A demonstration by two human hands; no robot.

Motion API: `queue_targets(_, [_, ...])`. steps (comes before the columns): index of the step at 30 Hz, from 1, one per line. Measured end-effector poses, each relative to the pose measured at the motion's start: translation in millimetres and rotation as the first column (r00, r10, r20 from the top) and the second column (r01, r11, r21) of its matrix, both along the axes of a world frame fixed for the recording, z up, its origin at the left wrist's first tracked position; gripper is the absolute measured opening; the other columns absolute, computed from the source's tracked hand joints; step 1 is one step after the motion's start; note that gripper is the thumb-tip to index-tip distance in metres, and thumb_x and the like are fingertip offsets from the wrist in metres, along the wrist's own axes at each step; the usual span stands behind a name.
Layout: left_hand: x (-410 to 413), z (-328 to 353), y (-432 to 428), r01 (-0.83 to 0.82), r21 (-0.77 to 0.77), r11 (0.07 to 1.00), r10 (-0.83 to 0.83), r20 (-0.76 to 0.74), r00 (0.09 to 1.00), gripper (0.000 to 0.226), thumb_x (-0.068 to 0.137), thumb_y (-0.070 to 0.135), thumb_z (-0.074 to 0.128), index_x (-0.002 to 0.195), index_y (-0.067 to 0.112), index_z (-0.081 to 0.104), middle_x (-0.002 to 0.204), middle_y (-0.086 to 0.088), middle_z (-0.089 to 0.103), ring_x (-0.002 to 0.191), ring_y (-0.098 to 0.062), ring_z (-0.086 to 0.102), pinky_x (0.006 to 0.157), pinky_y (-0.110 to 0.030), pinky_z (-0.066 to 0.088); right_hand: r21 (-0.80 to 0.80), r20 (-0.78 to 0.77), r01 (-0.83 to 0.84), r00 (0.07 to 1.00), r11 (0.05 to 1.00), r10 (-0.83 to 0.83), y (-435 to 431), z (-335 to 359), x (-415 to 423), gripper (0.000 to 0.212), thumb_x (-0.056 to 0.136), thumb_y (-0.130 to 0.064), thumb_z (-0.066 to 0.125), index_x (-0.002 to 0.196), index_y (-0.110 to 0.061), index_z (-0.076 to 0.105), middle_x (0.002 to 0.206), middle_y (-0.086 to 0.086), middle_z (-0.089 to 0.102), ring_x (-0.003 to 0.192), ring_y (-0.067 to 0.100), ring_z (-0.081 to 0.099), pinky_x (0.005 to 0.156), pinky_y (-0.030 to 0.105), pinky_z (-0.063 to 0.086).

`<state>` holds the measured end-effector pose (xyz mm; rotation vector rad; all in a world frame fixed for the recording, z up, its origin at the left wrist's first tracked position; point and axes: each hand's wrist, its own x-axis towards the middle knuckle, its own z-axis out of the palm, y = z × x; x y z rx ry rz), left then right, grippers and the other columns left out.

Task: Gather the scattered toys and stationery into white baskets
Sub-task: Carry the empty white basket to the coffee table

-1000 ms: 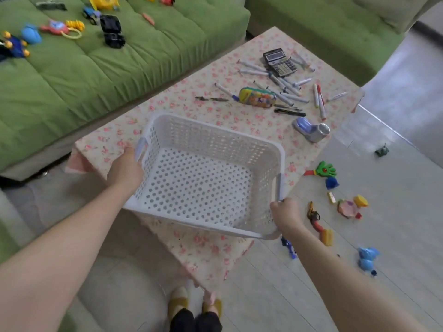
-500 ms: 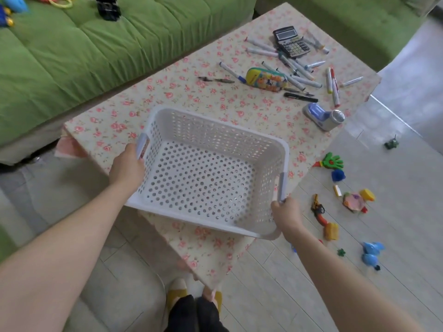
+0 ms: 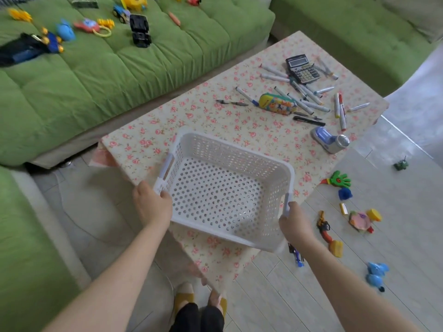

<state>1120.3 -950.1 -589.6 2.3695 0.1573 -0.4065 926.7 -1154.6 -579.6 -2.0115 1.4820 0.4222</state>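
The white basket [image 3: 215, 200] is being held at both ends over the near corner of the bench [image 3: 191, 116], with its near edge hanging out past the flowered cloth. Whether its bottom is touching the cloth cannot be told. The left wall is being gripped by the left hand [image 3: 152, 204] just below the grey handle, the thumb hooked over the rim. The lower end of the right handle is being clasped by the right hand [image 3: 293, 224], whose fingers are mostly hidden behind the rim. Nothing is being carried in the basket, and its holed bottom is showing bare.

The step in hand is judged to be the placing of the basket, with no gathering yet begun. The stationery is lying well apart from it at the far end of the bench: the markers [image 3: 304, 101], the calculator [image 3: 302, 69] and the pencil case [image 3: 277, 104]. Toys are lying scattered on the floor [image 3: 395, 240] to the right, among them a green hand clapper [image 3: 339, 179]. More are lying on the sofa [image 3: 96, 75], among them a black toy car [image 3: 140, 31].

The next move is thought to call for the basket to be set flat and wholly on the bench, so that it is not tipped off the corner. One hand would then need to be freed for the markers.
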Motion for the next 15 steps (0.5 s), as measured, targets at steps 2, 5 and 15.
queue_targets(2, [-11, 5, -2, -0.146, -0.020, 0.989, 0.144, -0.065, 0.987, 0.047, 0.085, 0.006, 0.055, 0.128, -0.006, 0.039, 0.130, -0.025, 0.043, 0.116, -0.041, 0.047, 0.096, -0.047, 0.041, -0.040, 0.014, -0.113, 0.993, 0.993, 0.114, -6, 12, 10, 0.049, 0.093, -0.006, 0.036, 0.141, -0.009, 0.027, 0.127, 0.014, 0.049, 0.088, 0.022, 0.055, 0.066, 0.030, 0.045])
queue_targets(5, [-27, 8, -10, -0.379, -0.068, 0.923, 0.338, -0.332, 0.881, 0.038, 0.085, 0.004, 0.053, 0.122, -0.003, 0.046, 0.118, -0.021, 0.055, 0.100, -0.034, 0.057, 0.083, -0.041, 0.049, -0.071, 0.018, -0.230, 0.973, 0.971, 0.231, -12, 25, 26, 0.047, 0.094, -0.006, 0.037, 0.141, -0.006, 0.030, 0.137, 0.014, 0.045, 0.110, 0.025, 0.054, 0.085, 0.033, 0.047])
queue_targets(15, [-75, -8, -59, -0.631, -0.127, 0.765, 0.399, -0.676, 0.620, 0.008, 0.086, -0.001, 0.050, 0.082, 0.005, 0.050, 0.086, -0.010, 0.056, 0.076, -0.026, 0.054, 0.079, -0.037, 0.048, -0.086, -0.005, -0.542, 0.839, 0.836, 0.544, -73, 19, 72, 0.039, 0.096, -0.007, 0.034, 0.136, -0.005, 0.037, 0.126, 0.015, 0.053, 0.093, 0.028, 0.061, 0.076, 0.035, 0.052])
